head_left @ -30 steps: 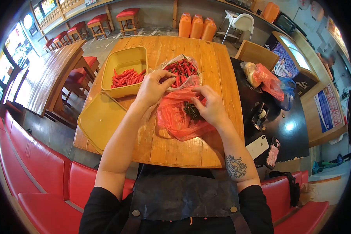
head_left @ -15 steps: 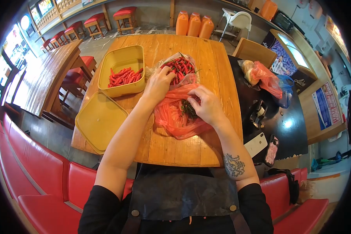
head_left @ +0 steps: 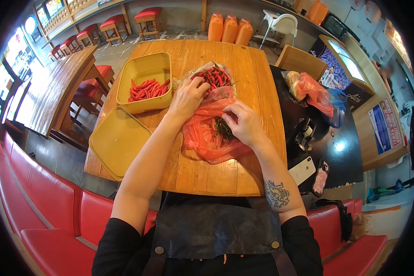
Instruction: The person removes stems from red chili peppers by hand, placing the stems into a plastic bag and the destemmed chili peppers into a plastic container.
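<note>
My left hand (head_left: 188, 97) rests with curled fingers at the near left edge of a clear plastic bag of red chilies (head_left: 216, 78). Its fingertips are partly hidden, so what they grip does not show. Over a thin red plastic bag (head_left: 204, 138), my right hand (head_left: 244, 123) has thumb and fingers drawn together in a pinch; anything between them is too small to make out. Dark green chili stems (head_left: 222, 129) lie in this bag beneath the right hand. Left of my hands, a yellow plastic tub (head_left: 145, 63) holds a heap of red chilies without stems (head_left: 147, 91).
The tub's yellow lid (head_left: 119, 143) lies on the wooden table (head_left: 216, 179), overhanging its left edge. On the black table (head_left: 324, 147) at right are a white phone (head_left: 301, 170), a pink-patterned phone case (head_left: 320, 177) and plastic bags (head_left: 315, 94). A red bench (head_left: 55, 184) runs behind.
</note>
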A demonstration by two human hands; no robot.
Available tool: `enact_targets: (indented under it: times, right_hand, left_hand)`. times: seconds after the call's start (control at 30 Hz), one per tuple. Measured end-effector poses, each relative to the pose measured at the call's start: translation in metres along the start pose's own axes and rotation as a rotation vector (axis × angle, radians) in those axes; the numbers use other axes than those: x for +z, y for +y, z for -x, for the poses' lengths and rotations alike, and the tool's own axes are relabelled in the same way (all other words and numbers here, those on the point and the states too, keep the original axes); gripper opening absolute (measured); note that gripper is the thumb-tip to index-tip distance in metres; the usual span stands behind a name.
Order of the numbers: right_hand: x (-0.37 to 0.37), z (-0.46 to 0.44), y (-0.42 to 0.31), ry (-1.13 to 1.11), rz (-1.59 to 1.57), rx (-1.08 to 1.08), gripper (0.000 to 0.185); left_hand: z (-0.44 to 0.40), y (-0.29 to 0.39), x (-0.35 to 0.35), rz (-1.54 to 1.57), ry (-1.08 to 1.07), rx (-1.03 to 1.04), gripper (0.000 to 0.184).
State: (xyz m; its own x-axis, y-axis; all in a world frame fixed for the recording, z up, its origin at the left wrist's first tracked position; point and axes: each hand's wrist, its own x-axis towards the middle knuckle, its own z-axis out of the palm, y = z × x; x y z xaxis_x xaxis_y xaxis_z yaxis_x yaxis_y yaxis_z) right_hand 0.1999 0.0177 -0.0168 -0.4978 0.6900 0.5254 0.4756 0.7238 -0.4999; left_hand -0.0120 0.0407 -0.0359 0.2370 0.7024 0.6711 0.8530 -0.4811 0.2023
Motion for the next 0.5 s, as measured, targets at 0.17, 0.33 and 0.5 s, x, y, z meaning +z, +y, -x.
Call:
enact_targets:
  times: [0.17, 0.33, 0.5]
  right_hand:
    - [-0.005, -0.002, -0.007, 0.058, -0.020, 0.017, 0.015]
    - [-0.004, 0.000, -0.006, 0.041, -0.030, 0.018, 0.018]
    - [0.000, 0.000, -0.004, 0.009, -0.053, -0.009, 0.021]
  left_hand:
    - [-0.007, 0.013, -0.019, 0.259, 0.098, -0.200, 0.015]
    - [-0.002, 0.003, -0.012, 0.182, 0.017, -0.161, 0.020]
    - [0.002, 0.007, -0.002, -0.020, -0.159, 0.021, 0.039]
